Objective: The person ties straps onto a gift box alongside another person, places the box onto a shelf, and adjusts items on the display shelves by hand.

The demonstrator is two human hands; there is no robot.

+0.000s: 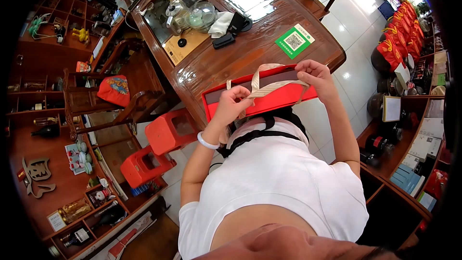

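Note:
A long red box (281, 100) lies at the table's near edge, with a dark brownish panel (284, 76) along its far side. Over it loops a beige striped ribbon (269, 89), one part rising in a curl. My left hand (232, 103), a pale bangle on its wrist, pinches the ribbon at the left part of the box. At the box's right end, my right hand (315, 78) has thumb and fingers closed together on the ribbon. The ribbon's ends are partly hidden behind my fingers.
Beyond the box stands a glossy wooden table (192, 74) with a green QR card (294, 41), a glass teapot (175, 9) and a white cloth (221, 24). Red plastic stools (172, 130) and a wooden chair (110, 86) are left. Shelves (409, 163) with bottles stand right.

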